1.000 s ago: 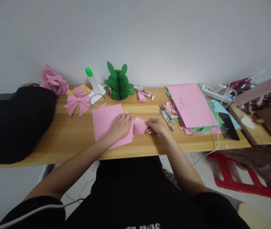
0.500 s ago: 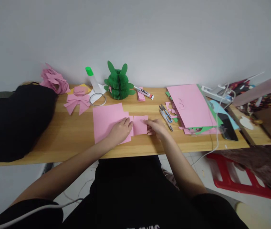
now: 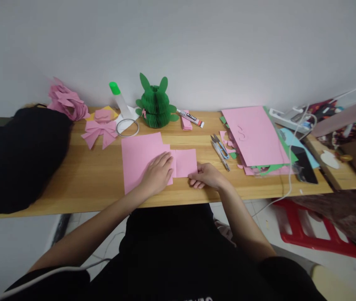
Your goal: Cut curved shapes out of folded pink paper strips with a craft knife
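Observation:
A large pink paper sheet (image 3: pixel 140 156) lies flat on the wooden table (image 3: pixel 96 184). My left hand (image 3: pixel 159 173) presses on its right part, fingers spread. Just right of it lies a small pink square of paper (image 3: pixel 186 162), flat on the table. My right hand (image 3: pixel 206 177) rests at that square's lower right corner, fingertips touching its edge.
Scissors (image 3: pixel 219 149) and pink scraps lie right of the square, beside a stack of pink and green sheets (image 3: pixel 255 138). A green honeycomb paper figure (image 3: pixel 155 104), glue tube (image 3: pixel 191 118), tape ring (image 3: pixel 127 127), pink bows (image 3: pixel 100 131) and a black bag (image 3: pixel 18 154) stand further back and left. A phone (image 3: pixel 305 165) lies at right.
The small pink piece, lifted and bent a second ago, now lies flat. My right hand slid down to its lower right corner. My left hand stayed on the large sheet.

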Available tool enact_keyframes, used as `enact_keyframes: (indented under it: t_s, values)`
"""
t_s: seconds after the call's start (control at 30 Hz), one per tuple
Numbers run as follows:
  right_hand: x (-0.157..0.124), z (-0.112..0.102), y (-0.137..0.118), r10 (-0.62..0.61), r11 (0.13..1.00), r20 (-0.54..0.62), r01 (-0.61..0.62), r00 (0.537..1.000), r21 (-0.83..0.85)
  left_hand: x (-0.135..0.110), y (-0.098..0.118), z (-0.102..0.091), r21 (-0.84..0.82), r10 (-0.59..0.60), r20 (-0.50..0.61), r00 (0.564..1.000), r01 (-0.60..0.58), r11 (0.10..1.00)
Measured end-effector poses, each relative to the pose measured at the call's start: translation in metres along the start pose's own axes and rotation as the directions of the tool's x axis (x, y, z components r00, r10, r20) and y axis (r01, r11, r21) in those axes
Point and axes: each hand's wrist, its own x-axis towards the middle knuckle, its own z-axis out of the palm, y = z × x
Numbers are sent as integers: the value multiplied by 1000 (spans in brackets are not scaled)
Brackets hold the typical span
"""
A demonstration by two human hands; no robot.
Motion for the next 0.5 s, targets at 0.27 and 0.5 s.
enact_keyframes:
  t_s: [0.27, 0.5]
  values:
    - [3, -8, 1, -89, 991, 56, 94, 994, -96, -3, 1, -3, -38, 0, 61, 998, 2, 999]
    - [12, -16, -5, -203, 958, 98, 218, 974, -186, -5, 1, -4, -44, -5, 86, 996, 9, 999]
